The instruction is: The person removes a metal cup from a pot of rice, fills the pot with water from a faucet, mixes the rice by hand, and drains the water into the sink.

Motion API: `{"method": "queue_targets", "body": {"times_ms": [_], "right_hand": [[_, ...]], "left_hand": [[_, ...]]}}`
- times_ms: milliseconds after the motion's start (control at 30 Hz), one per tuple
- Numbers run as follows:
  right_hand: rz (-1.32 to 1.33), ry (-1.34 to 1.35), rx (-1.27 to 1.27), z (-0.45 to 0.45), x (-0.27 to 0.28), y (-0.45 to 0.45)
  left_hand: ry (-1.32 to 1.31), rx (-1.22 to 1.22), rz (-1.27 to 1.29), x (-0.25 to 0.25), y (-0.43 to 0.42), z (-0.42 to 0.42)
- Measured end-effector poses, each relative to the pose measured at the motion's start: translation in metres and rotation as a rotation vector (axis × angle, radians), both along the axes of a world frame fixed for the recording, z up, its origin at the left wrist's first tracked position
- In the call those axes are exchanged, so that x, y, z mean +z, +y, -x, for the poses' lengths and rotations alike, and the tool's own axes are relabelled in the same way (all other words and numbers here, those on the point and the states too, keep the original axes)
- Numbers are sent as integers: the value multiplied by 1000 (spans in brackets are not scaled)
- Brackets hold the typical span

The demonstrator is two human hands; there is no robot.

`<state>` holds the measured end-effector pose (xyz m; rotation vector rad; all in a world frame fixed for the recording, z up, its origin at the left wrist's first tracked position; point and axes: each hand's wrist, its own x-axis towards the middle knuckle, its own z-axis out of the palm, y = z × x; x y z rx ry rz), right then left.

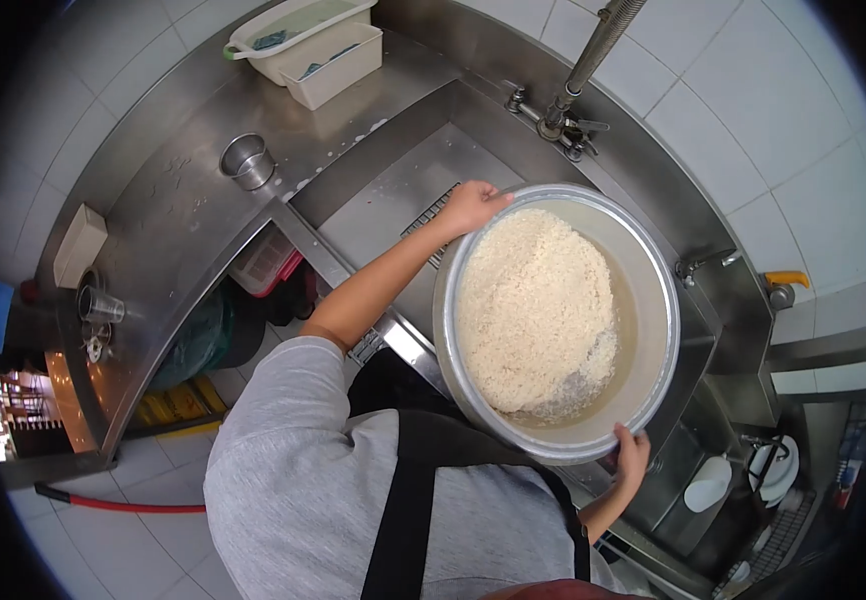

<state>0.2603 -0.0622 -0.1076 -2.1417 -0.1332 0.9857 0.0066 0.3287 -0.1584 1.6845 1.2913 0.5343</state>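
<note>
A big round metal pot (665, 310) sits tilted in front of me over the sink. Inside it, a heap of wet white rice (538, 300) leans to the left, and cloudy water (633, 365) pools along the right and lower side. My left hand (478, 207) grips the pot's rim at the upper left, fingers curled over the edge. At the lower right my right hand (631, 455) holds the rim too, its thumb on top and the other fingers partly hidden underneath.
Behind the pot is a steel sink (383, 190) with a faucet (558, 120) on the wall. On the left counter stand a small metal pot (247, 162), plastic tubs (338, 68) and a glass (101, 306). White dishes (708, 484) lie in the right-hand sink.
</note>
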Motion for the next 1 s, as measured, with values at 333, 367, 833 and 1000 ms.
{"method": "queue_targets", "body": {"times_ms": [333, 367, 833, 1000], "right_hand": [[302, -806, 312, -86, -37, 103], [358, -819, 288, -85, -40, 104], [413, -921, 344, -80, -41, 103], [439, -968, 349, -76, -39, 104]], "left_hand": [[56, 70, -112, -7, -20, 2], [45, 58, -84, -3, -20, 2], [1241, 389, -97, -52, 66, 185], [1338, 647, 405, -61, 103, 240]]}}
